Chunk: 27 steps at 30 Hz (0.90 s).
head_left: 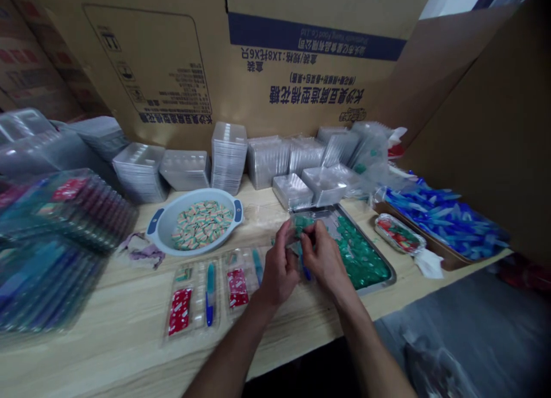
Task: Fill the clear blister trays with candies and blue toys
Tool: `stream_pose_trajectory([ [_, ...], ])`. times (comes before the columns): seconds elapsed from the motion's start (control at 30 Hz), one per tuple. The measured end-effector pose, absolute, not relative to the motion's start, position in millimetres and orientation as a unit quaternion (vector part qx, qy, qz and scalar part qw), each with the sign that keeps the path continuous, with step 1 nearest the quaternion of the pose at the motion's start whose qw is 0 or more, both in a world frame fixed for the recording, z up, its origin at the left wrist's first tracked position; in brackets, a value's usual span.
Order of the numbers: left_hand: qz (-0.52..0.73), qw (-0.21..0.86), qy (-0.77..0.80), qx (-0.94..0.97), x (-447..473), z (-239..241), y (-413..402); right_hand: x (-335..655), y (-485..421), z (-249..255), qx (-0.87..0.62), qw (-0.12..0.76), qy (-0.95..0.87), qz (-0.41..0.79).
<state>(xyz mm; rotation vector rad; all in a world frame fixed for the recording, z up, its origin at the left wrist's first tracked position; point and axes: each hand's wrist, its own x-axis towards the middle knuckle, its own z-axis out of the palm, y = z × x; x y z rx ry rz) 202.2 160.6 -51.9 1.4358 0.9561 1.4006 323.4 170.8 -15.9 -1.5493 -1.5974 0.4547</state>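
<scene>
My left hand and my right hand are close together over the table, fingers pinched around a small green packet in clear film. Its lower part is hidden by the fingers. Beside my right hand lies a metal tray holding many green packets. Left of my left hand sit two clear plastic trays. Each carries a red patterned packet and a blue pen-shaped tube; the nearer left one also has a small green-striped piece in its upper corner.
A pale blue bowl holds many striped pieces. Stacks of clear plastic trays line the large cardboard carton. Filled trays are piled at left. Blue tubes fill a box at right, beside a foil-like container.
</scene>
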Motion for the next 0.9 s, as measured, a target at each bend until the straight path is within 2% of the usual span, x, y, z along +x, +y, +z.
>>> stream_pose_trajectory([
  [0.23, 0.592, 0.586, 0.369, 0.412, 197.0, -45.4, 175.3, 315.1, 173.1, -21.7, -0.582, 0.478, -0.636, 0.165],
  [0.3, 0.606, 0.605, 0.386, 0.344, 193.5, -42.9, 182.4, 330.6, 176.8, -24.3, -0.589, 0.459, -0.646, 0.157],
  [0.53, 0.603, 0.613, 0.425, 0.283, 193.3, -35.7, 183.1, 418.3, 189.2, -41.4, -0.773, 0.145, -0.616, 0.051],
  [0.67, 0.596, 0.616, 0.420, 0.299, 197.7, -40.3, 180.4, 427.1, 196.5, -54.9, -0.767, 0.039, -0.639, 0.037],
  [0.73, 0.602, 0.611, 0.415, 0.304, 197.7, -44.0, 181.5, 425.1, 198.4, -59.9, -0.764, 0.038, -0.643, 0.025],
  [0.8, 0.608, 0.607, 0.411, 0.305, 196.9, -46.7, 182.8, 425.3, 198.8, -63.8, -0.767, 0.078, -0.636, 0.016],
  [0.9, 0.609, 0.608, 0.410, 0.303, 196.5, -47.9, 183.2, 428.5, 196.8, -67.8, -0.758, 0.227, -0.610, 0.044],
])
